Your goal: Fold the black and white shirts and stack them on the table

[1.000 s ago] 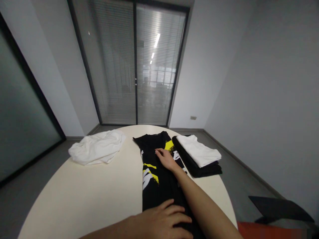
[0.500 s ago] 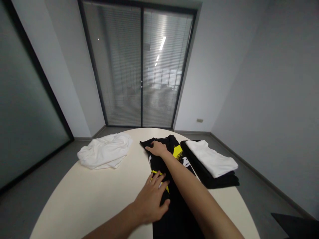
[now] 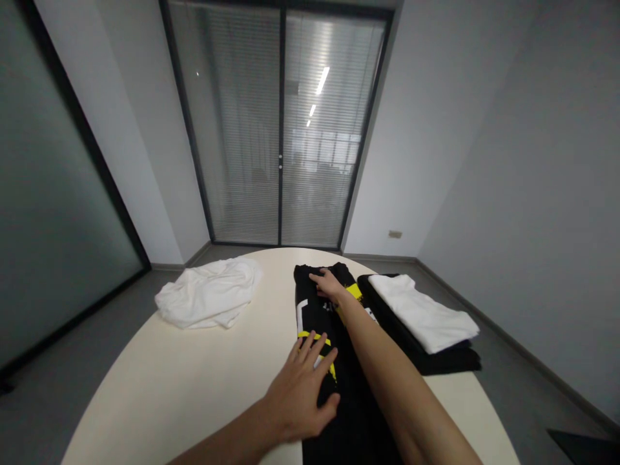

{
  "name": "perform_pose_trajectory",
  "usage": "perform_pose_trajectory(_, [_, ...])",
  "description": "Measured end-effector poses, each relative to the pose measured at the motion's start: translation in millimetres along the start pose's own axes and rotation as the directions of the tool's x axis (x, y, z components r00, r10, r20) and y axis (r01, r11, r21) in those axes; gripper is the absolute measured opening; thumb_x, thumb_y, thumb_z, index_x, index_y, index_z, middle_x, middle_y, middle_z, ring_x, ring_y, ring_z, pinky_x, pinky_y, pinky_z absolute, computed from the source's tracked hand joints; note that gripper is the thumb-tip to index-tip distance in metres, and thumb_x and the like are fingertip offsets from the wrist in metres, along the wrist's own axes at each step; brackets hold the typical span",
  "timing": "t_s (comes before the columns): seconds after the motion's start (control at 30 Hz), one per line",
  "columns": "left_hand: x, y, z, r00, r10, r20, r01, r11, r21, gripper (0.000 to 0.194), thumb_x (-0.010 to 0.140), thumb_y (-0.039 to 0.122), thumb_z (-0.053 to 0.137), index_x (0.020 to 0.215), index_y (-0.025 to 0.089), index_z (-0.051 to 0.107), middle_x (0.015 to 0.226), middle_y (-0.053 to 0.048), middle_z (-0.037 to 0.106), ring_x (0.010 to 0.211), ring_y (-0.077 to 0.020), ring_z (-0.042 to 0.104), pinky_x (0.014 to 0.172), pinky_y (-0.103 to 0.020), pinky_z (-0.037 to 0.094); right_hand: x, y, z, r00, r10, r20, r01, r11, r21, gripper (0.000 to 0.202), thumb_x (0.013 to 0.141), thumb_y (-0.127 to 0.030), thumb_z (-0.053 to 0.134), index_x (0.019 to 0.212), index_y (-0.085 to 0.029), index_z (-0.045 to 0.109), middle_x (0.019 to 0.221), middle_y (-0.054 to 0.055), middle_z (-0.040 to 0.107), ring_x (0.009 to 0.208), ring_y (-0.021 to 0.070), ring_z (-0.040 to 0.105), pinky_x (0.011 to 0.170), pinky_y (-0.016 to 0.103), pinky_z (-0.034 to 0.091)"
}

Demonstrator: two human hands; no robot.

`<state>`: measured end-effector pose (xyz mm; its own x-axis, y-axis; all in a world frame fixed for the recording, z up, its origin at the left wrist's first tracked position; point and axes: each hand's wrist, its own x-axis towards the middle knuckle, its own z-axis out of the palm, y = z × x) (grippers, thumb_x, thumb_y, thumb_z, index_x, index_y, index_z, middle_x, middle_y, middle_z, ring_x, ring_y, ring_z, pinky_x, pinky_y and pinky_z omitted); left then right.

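Observation:
A black T-shirt (image 3: 310,313) with yellow and white print lies lengthwise on the table in the head view, its left side folded inward into a straight edge. My left hand (image 3: 305,384) is spread flat over the yellow and white print near the shirt's left edge, fingers apart. Farther up, my right hand (image 3: 330,285) rests on the shirt near its far end, one finger stretched to the left and the others partly bent against the cloth. My right forearm crosses over the shirt and hides part of it.
On the round cream table (image 3: 203,381), a crumpled white garment (image 3: 208,294) lies at the left. Folded clothes sit at the right, with a white one (image 3: 423,313) on top of black ones (image 3: 450,361). Behind the table are glass doors (image 3: 281,129) with blinds.
The shirt's far left corner, which stuck out to the left, is now folded in. My right hand has moved right with it. My left hand stays spread on the print.

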<state>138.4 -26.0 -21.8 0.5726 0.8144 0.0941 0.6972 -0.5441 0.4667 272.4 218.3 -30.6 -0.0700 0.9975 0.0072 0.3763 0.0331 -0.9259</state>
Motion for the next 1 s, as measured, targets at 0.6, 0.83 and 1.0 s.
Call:
perform_pose_trajectory(0.6, [1.6, 0.5, 0.5, 0.998, -0.049, -0.027, 0.050, 0.997, 0.063, 0.064, 0.091, 0.032, 0.051, 0.151, 0.017, 0.039, 0.161, -0.013, 0.030, 0.150, -0.0297, 0.021, 0.123, -0.054, 0.016, -36.1, 3.3, -39.4, 0.993, -0.052, 0.105, 0.090, 0.914, -0.396, 0.057, 0.063, -0.033, 0.084, 0.115, -0.016, 0.068, 0.099, 0.011, 0.074, 0.092, 0.0281, 0.069, 0.086, 0.037, 0.050])
perform_pose_trajectory(0.83, [1.7, -14.1, -6.7, 1.000, 0.020, 0.023, -0.024, 0.980, 0.196, 0.063, 0.092, 0.033, 0.051, 0.152, 0.021, 0.036, 0.160, -0.012, 0.034, 0.150, -0.0306, 0.022, 0.122, -0.058, 0.009, -66.2, 1.9, -65.7, 0.979, -0.122, 0.165, 0.189, 0.851, -0.491, 0.059, 0.065, -0.033, 0.083, 0.121, -0.023, 0.067, 0.097, 0.008, 0.074, 0.102, 0.0306, 0.067, 0.093, 0.041, 0.047])
perform_pose_trajectory(1.0, [0.4, -50.6, -34.0, 0.998, 0.035, 0.049, -0.047, 0.959, 0.278, 0.066, 0.082, 0.023, 0.056, 0.147, 0.025, 0.043, 0.156, -0.010, 0.040, 0.147, -0.0282, 0.030, 0.121, -0.060, 0.004, -90.5, 13.7, -77.5, 0.960, -0.143, 0.243, 0.262, 0.769, -0.583, 0.077, 0.077, -0.051, 0.072, 0.142, -0.016, 0.051, 0.145, 0.018, 0.052, 0.136, 0.0334, 0.046, 0.112, 0.045, 0.034])
